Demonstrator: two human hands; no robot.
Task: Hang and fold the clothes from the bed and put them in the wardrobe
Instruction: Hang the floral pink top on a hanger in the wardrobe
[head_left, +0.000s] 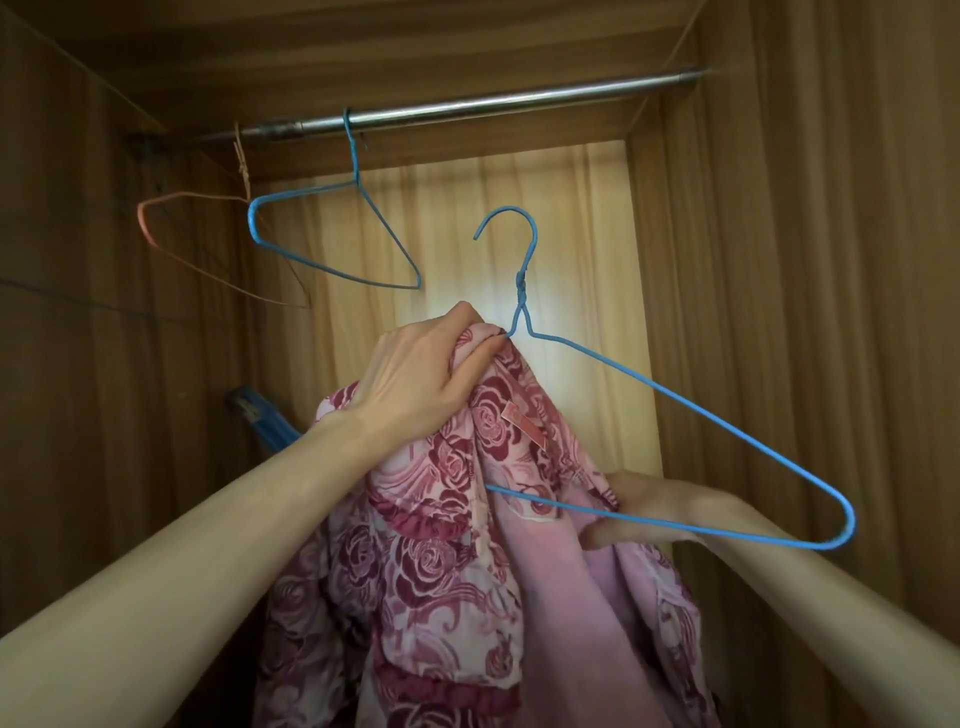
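Gripping one rose-print garment (447, 545) at its top, the left hand (415, 374) holds one blue hanger (675, 405); right hand (660, 512) fingers curl on its bottom wire. Two empty hangers, blue (332, 234) and orange (208, 244), hang on the rail (467, 106).

A pink garment (441, 545) printed with dark red roses hangs bunched at the centre of the view and runs down to 6 o'clock, its paler plain lining turned outward on its right side. A small red label shows near its top. It is draped partly over a blue wire hanger (675, 405), which is tilted, its hook pointing up toward 12 o'clock and its bare right shoulder reaching out to 4 o'clock. Cloth covers the hanger's left shoulder. Behind and around stands the brown wooden wardrobe (805, 260), with a metal rail (493, 101) crossing at 12 o'clock.
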